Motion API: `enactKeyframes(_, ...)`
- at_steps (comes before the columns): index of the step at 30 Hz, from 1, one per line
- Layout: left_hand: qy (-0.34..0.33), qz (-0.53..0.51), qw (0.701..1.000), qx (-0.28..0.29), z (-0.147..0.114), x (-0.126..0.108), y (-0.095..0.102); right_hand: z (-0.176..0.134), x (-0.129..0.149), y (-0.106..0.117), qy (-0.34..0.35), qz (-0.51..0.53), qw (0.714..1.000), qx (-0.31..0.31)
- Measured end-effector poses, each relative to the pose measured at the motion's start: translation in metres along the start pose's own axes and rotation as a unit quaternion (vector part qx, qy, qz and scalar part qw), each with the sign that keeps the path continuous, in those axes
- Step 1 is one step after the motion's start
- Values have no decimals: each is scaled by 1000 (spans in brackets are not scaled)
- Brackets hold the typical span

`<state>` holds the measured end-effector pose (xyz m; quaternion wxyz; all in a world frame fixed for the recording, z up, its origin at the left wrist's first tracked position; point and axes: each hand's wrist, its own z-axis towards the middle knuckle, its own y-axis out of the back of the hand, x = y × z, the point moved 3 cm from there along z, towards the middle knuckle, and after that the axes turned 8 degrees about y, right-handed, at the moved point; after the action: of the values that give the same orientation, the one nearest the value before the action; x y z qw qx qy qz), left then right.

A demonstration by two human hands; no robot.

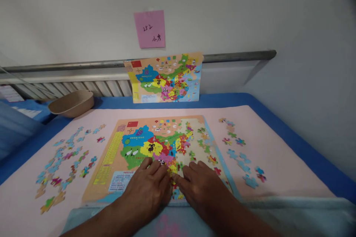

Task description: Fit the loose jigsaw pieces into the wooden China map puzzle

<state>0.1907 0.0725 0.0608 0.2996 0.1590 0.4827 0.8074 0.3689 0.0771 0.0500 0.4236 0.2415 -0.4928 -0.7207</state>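
Note:
A partly assembled jigsaw puzzle map [141, 137] lies flat in front of me, with blue, yellow, green and pink areas joined on its left and middle. Fingers curled, my left hand [152, 183] rests on its lower middle. My right hand [200, 181] is closed beside it, its thumb pressing at the yellow pieces near the left fingertips. Whatever is between the fingers of either hand is hidden. On the puzzle's right side, the bare cream tray bottom [194, 124] shows between several scattered pieces, including a red piece [217, 171].
Several loose pieces [57, 161] lie left of the puzzle, others [241, 161] to its right, on a pink mat [278, 159]. A finished map picture [164, 77] leans on the rail [236, 56]. A beige basket [72, 103] stands back left. A pink note [150, 29] hangs above.

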Motion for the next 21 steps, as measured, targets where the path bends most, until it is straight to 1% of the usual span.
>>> enactKeyframes(6,-10,-4,1000,-3,-6,0,2,-1,-1,3,0,27,999,20)
enactKeyframes(15,-7,-18,1000,-1,-7,2,-2,3,-1,9,5,26,999,30)
enactKeyframes(21,-19,-12,1000,3,-5,-1,3,3,-1,9,1,32,999,25)
